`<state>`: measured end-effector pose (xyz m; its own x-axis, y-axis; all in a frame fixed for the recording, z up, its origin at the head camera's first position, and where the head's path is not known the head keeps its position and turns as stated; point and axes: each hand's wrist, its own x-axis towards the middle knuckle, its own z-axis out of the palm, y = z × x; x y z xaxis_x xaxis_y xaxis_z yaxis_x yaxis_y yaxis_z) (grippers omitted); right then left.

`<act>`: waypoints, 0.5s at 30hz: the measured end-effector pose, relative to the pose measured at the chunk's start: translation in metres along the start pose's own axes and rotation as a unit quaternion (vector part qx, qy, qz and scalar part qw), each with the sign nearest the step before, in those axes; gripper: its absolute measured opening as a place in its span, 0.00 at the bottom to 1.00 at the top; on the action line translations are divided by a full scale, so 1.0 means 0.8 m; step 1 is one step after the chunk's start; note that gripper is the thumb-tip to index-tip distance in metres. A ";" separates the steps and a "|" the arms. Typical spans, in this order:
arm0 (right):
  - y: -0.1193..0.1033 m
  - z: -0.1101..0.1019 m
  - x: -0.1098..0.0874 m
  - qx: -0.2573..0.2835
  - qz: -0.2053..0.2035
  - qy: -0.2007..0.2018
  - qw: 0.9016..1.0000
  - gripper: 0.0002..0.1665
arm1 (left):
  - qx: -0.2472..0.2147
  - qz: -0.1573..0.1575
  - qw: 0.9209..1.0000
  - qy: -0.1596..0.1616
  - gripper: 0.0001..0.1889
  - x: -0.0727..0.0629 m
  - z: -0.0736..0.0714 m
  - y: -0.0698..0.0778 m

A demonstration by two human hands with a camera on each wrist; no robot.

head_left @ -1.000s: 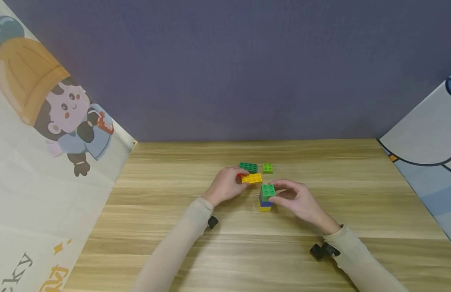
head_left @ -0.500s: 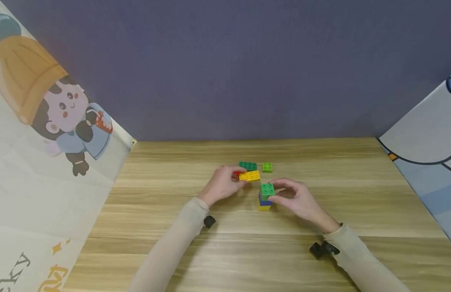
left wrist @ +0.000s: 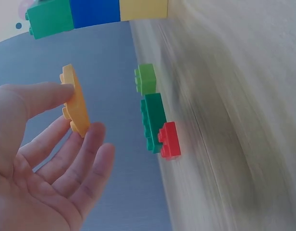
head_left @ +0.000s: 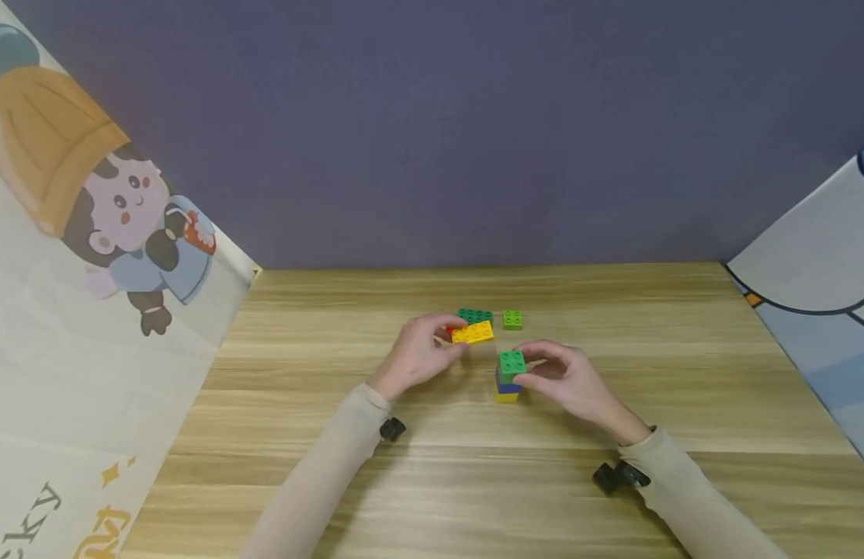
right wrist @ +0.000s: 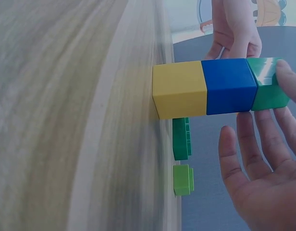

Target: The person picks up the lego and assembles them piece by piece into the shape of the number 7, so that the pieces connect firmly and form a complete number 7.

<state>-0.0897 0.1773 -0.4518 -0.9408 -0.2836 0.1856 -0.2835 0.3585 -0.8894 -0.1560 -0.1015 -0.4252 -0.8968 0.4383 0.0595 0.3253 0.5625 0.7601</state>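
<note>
My left hand [head_left: 412, 355] pinches a flat yellow-orange toy brick [left wrist: 77, 103] with two rows of studs, lifted off the table. To the right of it, my right hand [head_left: 573, 386] grips the top of an upright stack, with thumb and fingers on the green brick [head_left: 511, 363]. Under that green brick sit a blue brick [right wrist: 229, 86] and, at the bottom on the table, a yellow brick [right wrist: 180, 90]. In the right wrist view the stacked bricks look flush. The flat brick is apart from the stack.
Behind the hands on the wooden table [head_left: 648, 326] lie a long dark green brick [left wrist: 154, 122], a small lime brick [head_left: 512, 320] and a red brick [left wrist: 170, 140], partly hidden in the head view. A dark wall panel [head_left: 473, 155] rises at the back.
My left hand has shifted a little to the left with the flat yellow-orange brick, away from the stack. The right hand has stayed on the green brick.
</note>
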 end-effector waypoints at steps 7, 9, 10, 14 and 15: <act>0.002 0.000 0.000 -0.004 0.002 -0.001 1.000 0.23 | 0.004 0.008 1.000 0.008 0.20 -0.004 -0.003 0.006; 0.002 0.000 0.000 -0.003 0.003 -0.002 1.000 0.23 | 0.001 0.011 1.000 0.011 0.19 -0.005 -0.004 0.008; 0.002 0.000 0.000 -0.003 0.003 -0.002 1.000 0.23 | 0.000 0.013 1.000 0.013 0.19 -0.005 -0.004 0.009; 0.003 0.001 0.000 0.001 0.003 -0.001 1.000 0.23 | -0.005 0.020 1.000 0.018 0.19 -0.007 -0.005 0.012; 0.003 0.001 0.000 0.001 0.004 0.000 1.000 0.23 | -0.006 0.021 1.000 0.019 0.19 -0.007 -0.005 0.013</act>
<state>-0.0903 0.1776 -0.4546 -0.9428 -0.2812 0.1788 -0.2761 0.3589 -0.8916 -0.1487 -0.1013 -0.4150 -0.8933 0.4343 0.1155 0.3592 0.5356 0.7643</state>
